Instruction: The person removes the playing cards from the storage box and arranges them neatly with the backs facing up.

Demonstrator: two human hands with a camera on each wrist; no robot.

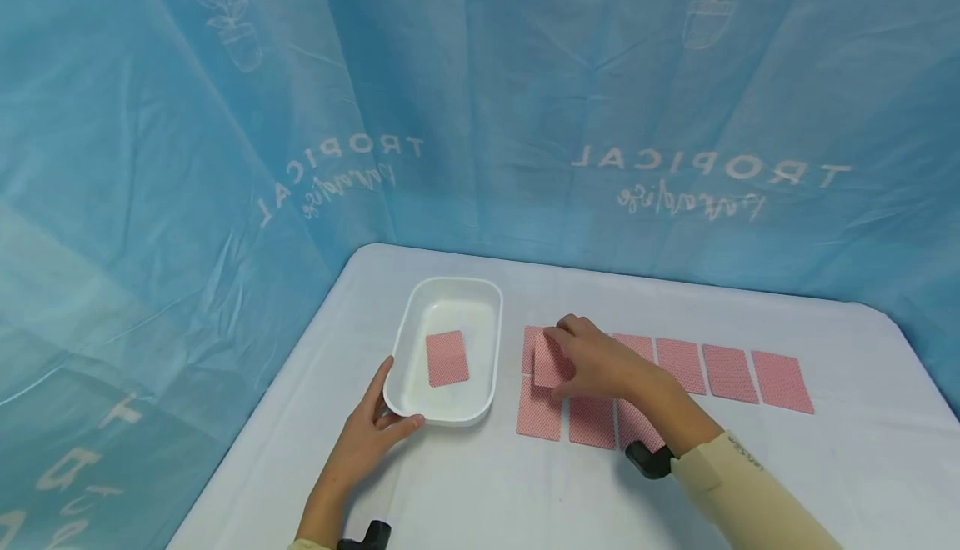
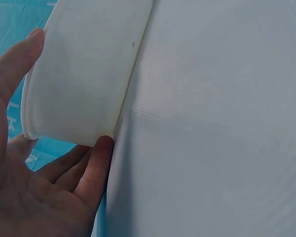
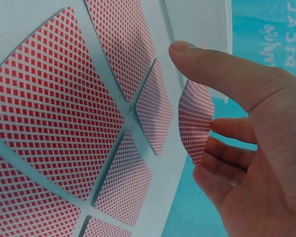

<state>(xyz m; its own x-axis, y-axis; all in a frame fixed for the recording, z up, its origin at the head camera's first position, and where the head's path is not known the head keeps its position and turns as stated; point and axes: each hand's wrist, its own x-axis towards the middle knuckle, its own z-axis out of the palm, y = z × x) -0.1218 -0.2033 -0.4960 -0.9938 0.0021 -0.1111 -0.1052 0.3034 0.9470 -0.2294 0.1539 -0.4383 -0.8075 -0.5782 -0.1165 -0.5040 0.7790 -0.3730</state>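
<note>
My right hand (image 1: 600, 358) holds a red-and-white patterned playing card (image 1: 550, 362) by its edges between thumb and fingers. The right wrist view shows this card (image 3: 195, 118) bowed and lifted off the table. Beneath and around that hand lie more cards (image 1: 538, 410), face down in two rows. A white plastic tray (image 1: 497, 367) stands to the left, with one face-down card (image 1: 447, 358) on its floor. At the tray's near left corner my left hand (image 1: 367, 442) grips it, thumb on the near rim and fingers along the left side. The held card partly covers another card.
The back row continues right with several cards (image 1: 729, 373). A white cloth (image 1: 480, 492) covers the table. Blue printed curtains (image 1: 525, 100) hang behind the table and on its left. Each wrist wears a black device (image 1: 649, 460).
</note>
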